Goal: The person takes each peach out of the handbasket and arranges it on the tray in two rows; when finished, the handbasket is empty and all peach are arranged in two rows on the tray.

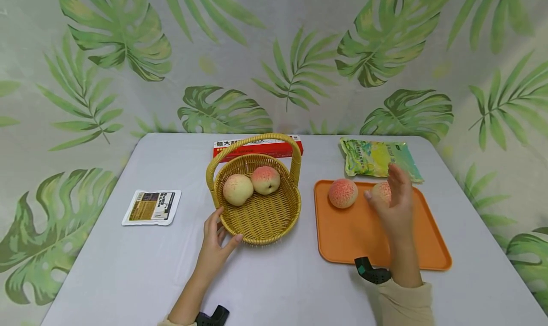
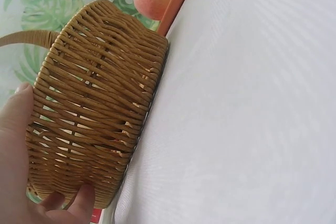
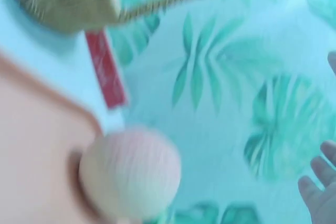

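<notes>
- Left hand (image 1: 216, 245) braces the woven basket (image 1: 265, 221), fingers curved against its near-left rim and outer wall, thumb further round the rim; that grip looks more like steadying than lifting.
- Right hand (image 1: 396, 207) is raised over the orange tray (image 1: 351, 240), thumb well apart from the upright fingers, with nothing visible in its grasp.
- Two peaches share the basket: a paler one (image 1: 238, 190) to the left and a redder one (image 1: 265, 180) beside it, both toward the back.
- Two others lie on the tray, also toward the back: a red-topped peach (image 1: 342, 193) at the left corner and a half-hidden peach (image 1: 381, 191) behind the right hand (whether a finger touches that one, the head view does not settle).
- My reading of the step: peaches are being shifted one by one between tray and basket, and the right hand is between carries, probably reaching for a tray peach.
- If so, the next move calls for lowering that wide thumb-and-finger gap around one peach's sides and closing gently, while the left hand keeps the basket from sliding.
</notes>
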Tool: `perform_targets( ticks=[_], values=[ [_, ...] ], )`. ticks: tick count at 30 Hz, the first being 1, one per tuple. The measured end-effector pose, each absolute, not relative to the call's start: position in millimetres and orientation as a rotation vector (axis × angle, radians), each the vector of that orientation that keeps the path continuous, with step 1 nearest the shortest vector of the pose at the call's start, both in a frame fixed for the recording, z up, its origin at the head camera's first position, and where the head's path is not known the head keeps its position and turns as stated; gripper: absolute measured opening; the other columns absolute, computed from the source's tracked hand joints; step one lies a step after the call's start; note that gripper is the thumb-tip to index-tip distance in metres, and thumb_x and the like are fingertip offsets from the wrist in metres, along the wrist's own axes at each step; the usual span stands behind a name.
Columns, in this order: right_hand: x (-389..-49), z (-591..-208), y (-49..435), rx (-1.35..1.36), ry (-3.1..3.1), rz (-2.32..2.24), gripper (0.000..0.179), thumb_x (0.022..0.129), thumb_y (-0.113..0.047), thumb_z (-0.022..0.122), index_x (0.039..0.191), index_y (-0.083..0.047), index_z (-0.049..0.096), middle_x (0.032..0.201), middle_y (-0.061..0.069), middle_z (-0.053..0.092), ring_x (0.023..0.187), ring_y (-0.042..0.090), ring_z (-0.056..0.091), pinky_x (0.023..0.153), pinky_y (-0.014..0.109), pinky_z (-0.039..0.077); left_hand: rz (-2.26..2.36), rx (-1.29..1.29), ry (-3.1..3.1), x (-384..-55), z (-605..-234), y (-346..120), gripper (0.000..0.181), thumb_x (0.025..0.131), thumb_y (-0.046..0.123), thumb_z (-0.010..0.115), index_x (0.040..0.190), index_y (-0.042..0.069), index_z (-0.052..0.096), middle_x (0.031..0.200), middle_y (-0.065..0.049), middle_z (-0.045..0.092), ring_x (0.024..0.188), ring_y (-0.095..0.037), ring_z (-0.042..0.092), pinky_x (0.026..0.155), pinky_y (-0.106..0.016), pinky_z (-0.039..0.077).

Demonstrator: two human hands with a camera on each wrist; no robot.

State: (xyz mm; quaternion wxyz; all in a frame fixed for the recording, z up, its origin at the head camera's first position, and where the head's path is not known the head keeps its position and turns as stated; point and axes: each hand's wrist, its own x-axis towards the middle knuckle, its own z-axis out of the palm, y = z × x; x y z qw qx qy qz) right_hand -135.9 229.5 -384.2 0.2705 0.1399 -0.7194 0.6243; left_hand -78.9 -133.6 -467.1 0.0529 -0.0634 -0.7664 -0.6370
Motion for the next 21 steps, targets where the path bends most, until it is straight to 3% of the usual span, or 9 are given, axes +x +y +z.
perform_targets(
  ticks=[3, 8, 10, 12, 17, 21],
  values=[
    [-130.5, -371.1, 207.3, 0.597, -1.912, 1.661, 0.066, 0.075, 0.010, 0.065, 0.131, 0.012, 0.029, 0.135, 0.016, 0.033, 0.127, 0.032, 0.025, 0.108, 0.038, 0.019, -1.926, -0.189, -2.340, -81.9, -477.2, -136.0, 0.079, 0.082, 0.009, 0.066, 0.142, 0.007, 0.015, 0.140, -0.016, 0.011, 0.123, -0.036, 0.026, 0.103, -0.039, 0.027],
    [-127.9, -356.6, 168.9, 0.847, -1.948, 1.611, 0.075, 0.079, -0.021, 0.070, 0.128, 0.017, 0.028, 0.132, 0.029, 0.031, 0.125, 0.030, 0.029, 0.107, 0.036, 0.022, -1.914, -0.185, -2.336, -84.0, -485.8, -137.1, 0.080, 0.082, 0.014, 0.068, 0.142, 0.012, 0.016, 0.140, -0.012, 0.012, 0.124, -0.031, 0.026, 0.103, -0.035, 0.027],
    [-129.9, -355.4, 154.7, 0.917, -1.982, 1.600, 0.077, 0.079, -0.027, 0.069, 0.127, 0.018, 0.029, 0.131, 0.032, 0.031, 0.125, 0.029, 0.030, 0.106, 0.035, 0.023, -1.918, -0.174, -2.333, -83.8, -485.9, -136.9, 0.080, 0.081, 0.015, 0.068, 0.142, 0.012, 0.016, 0.140, -0.011, 0.012, 0.124, -0.030, 0.027, 0.103, -0.034, 0.027],
    [-132.8, -356.1, 142.1, 0.971, -2.034, 1.587, 0.075, 0.078, -0.023, 0.070, 0.127, 0.017, 0.030, 0.130, 0.032, 0.032, 0.125, 0.030, 0.029, 0.106, 0.036, 0.024, -1.920, -0.176, -2.334, -83.5, -485.2, -136.9, 0.080, 0.082, 0.016, 0.068, 0.142, 0.012, 0.016, 0.140, -0.011, 0.012, 0.124, -0.031, 0.026, 0.103, -0.036, 0.027],
    [-144.6, -364.2, 115.5, 0.992, -2.216, 1.605, 0.072, 0.070, 0.005, 0.073, 0.130, 0.011, 0.034, 0.132, 0.026, 0.035, 0.126, 0.030, 0.029, 0.105, 0.042, 0.025, -1.919, -0.193, -2.335, -83.7, -485.5, -137.4, 0.079, 0.082, 0.014, 0.067, 0.142, 0.011, 0.016, 0.141, -0.013, 0.011, 0.124, -0.034, 0.026, 0.103, -0.041, 0.027],
    [-155.3, -372.2, 98.5, 0.953, -2.384, 1.595, 0.073, 0.071, 0.003, 0.074, 0.132, 0.006, 0.034, 0.134, 0.019, 0.037, 0.126, 0.028, 0.029, 0.104, 0.045, 0.025, -1.919, -0.182, -2.335, -84.0, -486.4, -137.2, 0.080, 0.082, 0.014, 0.068, 0.142, 0.011, 0.016, 0.140, -0.012, 0.012, 0.124, -0.032, 0.027, 0.103, -0.038, 0.027]
  ],
)
